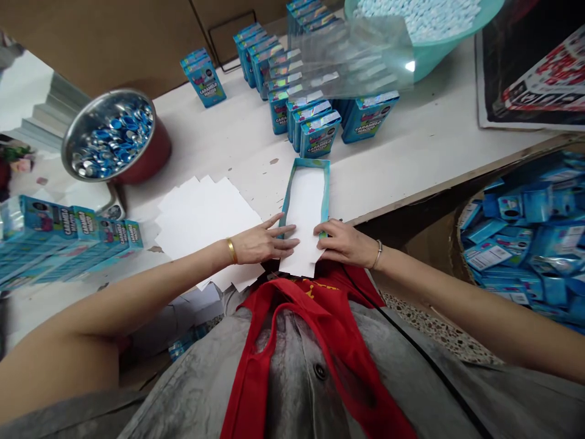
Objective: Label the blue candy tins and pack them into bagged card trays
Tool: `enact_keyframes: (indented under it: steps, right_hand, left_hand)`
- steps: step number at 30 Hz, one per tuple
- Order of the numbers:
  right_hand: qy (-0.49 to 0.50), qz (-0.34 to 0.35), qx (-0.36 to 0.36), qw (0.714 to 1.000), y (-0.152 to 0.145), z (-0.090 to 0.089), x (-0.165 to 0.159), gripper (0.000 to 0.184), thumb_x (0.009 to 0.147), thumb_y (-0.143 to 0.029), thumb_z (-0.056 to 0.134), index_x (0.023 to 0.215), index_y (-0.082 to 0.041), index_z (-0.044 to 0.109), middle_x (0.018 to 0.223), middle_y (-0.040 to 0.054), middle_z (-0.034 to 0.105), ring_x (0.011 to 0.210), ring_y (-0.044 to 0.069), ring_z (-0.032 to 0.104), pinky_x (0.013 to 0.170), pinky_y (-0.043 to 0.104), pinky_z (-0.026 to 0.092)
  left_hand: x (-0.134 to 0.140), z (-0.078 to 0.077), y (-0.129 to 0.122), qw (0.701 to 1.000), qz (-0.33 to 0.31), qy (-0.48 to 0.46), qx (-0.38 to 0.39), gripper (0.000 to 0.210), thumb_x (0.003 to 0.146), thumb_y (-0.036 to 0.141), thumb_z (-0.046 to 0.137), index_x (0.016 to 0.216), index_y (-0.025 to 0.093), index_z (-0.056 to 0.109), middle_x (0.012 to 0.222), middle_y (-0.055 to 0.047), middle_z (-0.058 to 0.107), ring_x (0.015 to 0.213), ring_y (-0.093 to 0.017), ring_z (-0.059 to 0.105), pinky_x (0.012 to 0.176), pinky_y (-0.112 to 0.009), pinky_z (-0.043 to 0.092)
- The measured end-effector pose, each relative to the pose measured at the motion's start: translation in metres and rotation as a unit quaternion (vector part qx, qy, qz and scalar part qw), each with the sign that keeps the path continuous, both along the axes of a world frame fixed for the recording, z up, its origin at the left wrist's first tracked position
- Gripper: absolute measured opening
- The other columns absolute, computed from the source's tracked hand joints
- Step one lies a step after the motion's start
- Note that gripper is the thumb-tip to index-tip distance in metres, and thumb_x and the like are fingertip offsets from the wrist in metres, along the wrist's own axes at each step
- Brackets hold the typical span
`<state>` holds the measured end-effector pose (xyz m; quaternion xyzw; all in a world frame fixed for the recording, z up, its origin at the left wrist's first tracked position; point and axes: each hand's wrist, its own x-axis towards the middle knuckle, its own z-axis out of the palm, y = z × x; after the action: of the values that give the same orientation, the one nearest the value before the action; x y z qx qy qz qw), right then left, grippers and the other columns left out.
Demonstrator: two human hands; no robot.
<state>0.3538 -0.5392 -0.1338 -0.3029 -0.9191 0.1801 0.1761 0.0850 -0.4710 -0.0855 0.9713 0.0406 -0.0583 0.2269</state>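
In front of my body, at the table's front edge, lies an open blue cardboard box point(326, 183) with a white inside. Its long white end flap point(298, 262) points toward me. My left hand point(269, 242) lies at the box's left side, its fingers stretched out and apart over the white card. Bent fingers of my right hand point(345, 242) grip the near right corner of the box, by the flap. A fanned stack of white cards point(205, 213) lies under and beside my left wrist.
Filled blue candy boxes point(320, 137) stand in rows at the back, partly under clear plastic point(356, 58). A metal pot point(159, 149) holds blue lids. A turquoise tub point(429, 61) holds pale candies. More boxes point(59, 238) are stacked left; a carton point(461, 244) of boxes stands right.
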Motion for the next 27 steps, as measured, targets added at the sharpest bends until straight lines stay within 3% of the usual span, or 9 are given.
enact_keyframes:
  steps: [5,8,13,18,21,24,27]
  right_hand:
    - [0.056,-0.041,-0.039,0.997,0.001,-0.004,-0.007,0.033,0.096,-0.041,0.043,0.084,-0.018,0.063,0.094,0.0092,0.056,0.086,0.019,0.049,0.078,0.034,0.041]
    - [0.06,-0.067,-0.033,0.995,-0.002,-0.003,-0.013,0.032,0.095,-0.04,0.044,0.084,-0.017,0.063,0.087,0.0079,0.055,0.081,0.019,0.047,0.075,0.032,0.04]
    - [0.037,-0.131,0.006,0.991,-0.009,-0.006,-0.026,0.032,0.096,-0.036,0.044,0.08,-0.017,0.063,0.084,0.0086,0.056,0.078,0.019,0.046,0.074,0.033,0.04]
    - [0.059,-0.163,0.049,0.984,-0.02,-0.02,-0.024,0.02,0.094,-0.03,0.048,0.096,-0.02,0.065,0.106,0.0121,0.061,0.092,0.022,0.051,0.083,0.04,0.045]
    - [0.071,-0.14,0.066,0.985,-0.024,-0.027,-0.016,0.029,0.095,-0.018,0.042,0.115,-0.023,0.062,0.123,0.0132,0.057,0.106,0.023,0.052,0.089,0.044,0.047]
    - [0.082,-0.133,0.077,0.985,-0.025,-0.03,-0.009,0.044,0.094,-0.009,0.035,0.133,-0.022,0.051,0.118,0.0133,0.059,0.11,0.022,0.053,0.092,0.043,0.049]
    - [0.088,-0.129,0.09,0.984,-0.024,-0.032,-0.006,0.047,0.093,-0.007,0.035,0.137,-0.018,0.047,0.111,0.0127,0.061,0.107,0.021,0.055,0.092,0.041,0.05]
  left_hand:
    - [-0.006,-0.005,0.003,0.999,0.021,0.015,-0.019,0.029,0.087,0.008,0.053,0.106,0.026,0.066,0.133,-0.004,0.058,0.139,-0.023,0.036,0.117,-0.059,0.015]
    - [-0.013,-0.008,0.007,0.997,0.048,-0.052,-0.025,0.022,0.091,0.013,0.047,0.101,0.017,0.066,0.121,-0.01,0.066,0.132,-0.022,0.046,0.116,-0.053,0.025]
    - [-0.005,-0.01,0.003,0.991,0.1,-0.086,0.01,0.024,0.095,0.019,0.042,0.094,0.017,0.065,0.099,-0.006,0.071,0.116,-0.017,0.059,0.116,-0.047,0.029]
    - [0.018,-0.011,-0.008,0.983,0.12,-0.049,0.127,0.018,0.091,0.024,0.051,0.084,0.018,0.066,0.107,-0.009,0.065,0.121,-0.025,0.049,0.111,-0.051,0.033]
    - [0.023,-0.015,-0.011,0.976,0.148,-0.042,0.156,0.014,0.089,0.021,0.053,0.085,0.018,0.066,0.107,-0.01,0.061,0.126,-0.029,0.043,0.104,-0.05,0.04]
    - [0.023,-0.021,-0.013,0.975,0.155,-0.049,0.153,0.016,0.09,0.016,0.049,0.085,0.016,0.064,0.095,-0.01,0.061,0.123,-0.029,0.044,0.094,-0.041,0.048]
    - [0.024,-0.028,-0.015,0.971,0.184,-0.084,0.127,0.015,0.091,0.018,0.047,0.091,0.016,0.063,0.087,-0.008,0.062,0.114,-0.027,0.048,0.084,-0.035,0.051]
